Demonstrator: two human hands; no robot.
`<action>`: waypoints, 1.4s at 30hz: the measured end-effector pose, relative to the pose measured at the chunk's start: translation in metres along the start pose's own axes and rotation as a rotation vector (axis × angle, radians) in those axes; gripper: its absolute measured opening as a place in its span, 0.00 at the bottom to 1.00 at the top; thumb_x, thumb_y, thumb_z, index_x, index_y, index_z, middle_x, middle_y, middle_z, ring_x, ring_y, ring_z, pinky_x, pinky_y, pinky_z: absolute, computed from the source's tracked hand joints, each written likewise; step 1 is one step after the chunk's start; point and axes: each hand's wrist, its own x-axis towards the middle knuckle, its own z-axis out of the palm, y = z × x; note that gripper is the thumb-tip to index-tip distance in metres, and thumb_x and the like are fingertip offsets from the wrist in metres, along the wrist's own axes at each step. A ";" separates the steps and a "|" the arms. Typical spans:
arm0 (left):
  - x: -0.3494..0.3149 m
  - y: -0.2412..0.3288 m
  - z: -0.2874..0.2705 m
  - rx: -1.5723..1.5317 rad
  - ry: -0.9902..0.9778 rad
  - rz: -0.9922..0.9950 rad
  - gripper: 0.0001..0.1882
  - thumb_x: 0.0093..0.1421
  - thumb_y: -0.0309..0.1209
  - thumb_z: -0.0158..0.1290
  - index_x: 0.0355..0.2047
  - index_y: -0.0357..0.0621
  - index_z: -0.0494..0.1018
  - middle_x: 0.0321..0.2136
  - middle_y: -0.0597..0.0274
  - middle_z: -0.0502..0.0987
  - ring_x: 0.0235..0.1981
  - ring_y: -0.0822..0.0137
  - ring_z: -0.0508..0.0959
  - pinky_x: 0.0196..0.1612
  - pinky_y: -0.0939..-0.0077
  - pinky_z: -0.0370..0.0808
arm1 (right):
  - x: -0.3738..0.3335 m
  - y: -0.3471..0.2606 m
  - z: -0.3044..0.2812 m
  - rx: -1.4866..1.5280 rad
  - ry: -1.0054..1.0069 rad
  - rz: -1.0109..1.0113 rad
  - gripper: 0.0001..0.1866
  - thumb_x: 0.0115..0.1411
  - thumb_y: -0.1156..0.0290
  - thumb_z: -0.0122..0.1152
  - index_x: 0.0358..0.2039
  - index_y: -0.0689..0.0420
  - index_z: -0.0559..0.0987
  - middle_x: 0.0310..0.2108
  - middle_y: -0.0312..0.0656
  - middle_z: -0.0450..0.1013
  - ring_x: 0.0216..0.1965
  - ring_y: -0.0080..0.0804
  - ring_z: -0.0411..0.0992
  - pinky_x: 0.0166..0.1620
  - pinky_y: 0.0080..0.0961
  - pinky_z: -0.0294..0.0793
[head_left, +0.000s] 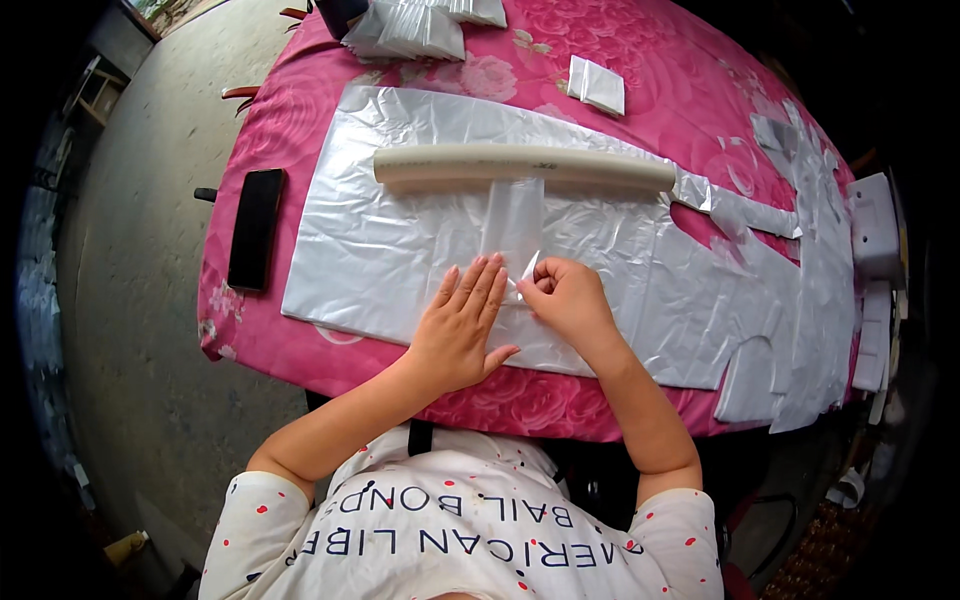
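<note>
On the pink-covered table [550, 405] is spread plastic sheeting [370, 250], where a narrow film strip [514, 215], centrally laid, judged light, limp, slippery and easily torn, best taken by its near edge, is pressed by the flat, palm-down left hand [460, 325], a small flap [531, 265] being pinched in the right hand [572, 300] just beside.

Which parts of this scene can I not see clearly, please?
Head view:
Left hand: palm hidden by its own back.
Right hand: some fingertips hidden by its curled fingers.
Clear strip: any part beneath the pale tube, which covers it.
Dark object: cut off by the upper edge.
</note>
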 end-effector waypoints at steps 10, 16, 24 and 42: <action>0.019 -0.020 -0.005 -0.033 0.165 0.097 0.28 0.47 0.32 0.55 0.49 0.33 0.65 0.52 0.52 0.67 0.54 0.59 0.67 0.55 0.66 0.63 | 0.011 0.026 -0.007 -0.654 0.104 -0.989 0.28 0.43 0.73 0.60 0.49 0.62 0.70 0.51 0.48 0.66 0.55 0.42 0.63 0.57 0.38 0.61; 0.026 -0.021 -0.012 0.071 0.198 0.139 0.22 0.45 0.24 0.51 0.44 0.35 0.69 0.46 0.54 0.72 0.46 0.61 0.73 0.50 0.68 0.68 | 0.019 0.026 -0.023 -0.521 -0.038 -0.927 0.29 0.41 0.80 0.54 0.49 0.62 0.71 0.52 0.47 0.66 0.55 0.41 0.63 0.57 0.34 0.62; 0.016 -0.026 -0.018 -0.058 0.201 0.343 0.15 0.50 0.26 0.51 0.40 0.43 0.73 0.44 0.62 0.75 0.46 0.66 0.74 0.54 0.64 0.67 | 0.017 0.034 -0.013 -0.350 0.083 -0.933 0.17 0.39 0.83 0.58 0.34 0.58 0.76 0.36 0.40 0.74 0.40 0.38 0.71 0.42 0.30 0.72; -0.003 0.000 -0.019 -0.621 0.099 -0.316 0.27 0.52 0.23 0.54 0.53 0.35 0.63 0.28 0.51 0.78 0.26 0.60 0.79 0.30 0.73 0.73 | -0.019 0.025 -0.006 -0.040 -0.039 -0.236 0.08 0.54 0.71 0.56 0.25 0.62 0.78 0.17 0.43 0.72 0.19 0.36 0.70 0.27 0.28 0.68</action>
